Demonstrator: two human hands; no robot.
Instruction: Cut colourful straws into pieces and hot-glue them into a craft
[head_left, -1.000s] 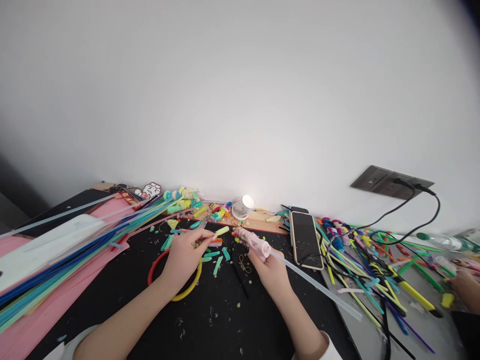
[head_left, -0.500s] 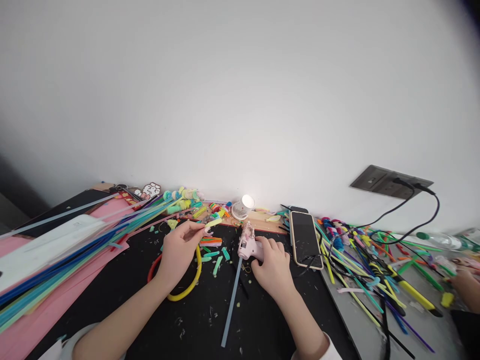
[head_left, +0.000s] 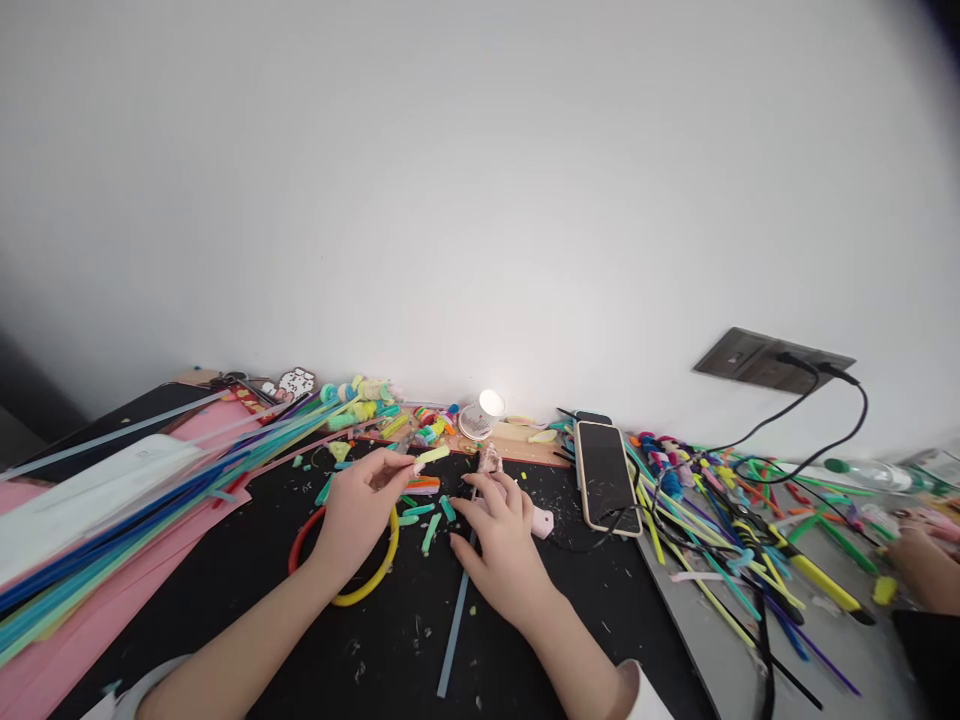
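My left hand (head_left: 360, 505) pinches a short yellow-green straw piece (head_left: 433, 455) between thumb and fingertips, held just above the black mat (head_left: 247, 590). My right hand (head_left: 501, 530) lies over a pink glue gun (head_left: 538, 520) resting on the mat, fingers spread and stretched toward the cut straw pieces (head_left: 429, 510). The long clear glue stick (head_left: 454, 625) runs from under my right hand toward the near edge. A red and yellow ring (head_left: 373, 580) lies under my left wrist.
A bundle of long coloured straws (head_left: 150, 490) lies on pink paper (head_left: 90, 620) at left. A phone (head_left: 602, 473) sits right of the glue gun. Loose straws and black cables (head_left: 750, 560) cover the grey surface at right, where another person's hand (head_left: 919, 560) works. A wall socket (head_left: 772, 358) is above.
My right hand laid the glue gun down on the mat and let go, then opened over it toward the cut pieces. My left hand kept the yellow-green piece, shifting slightly.
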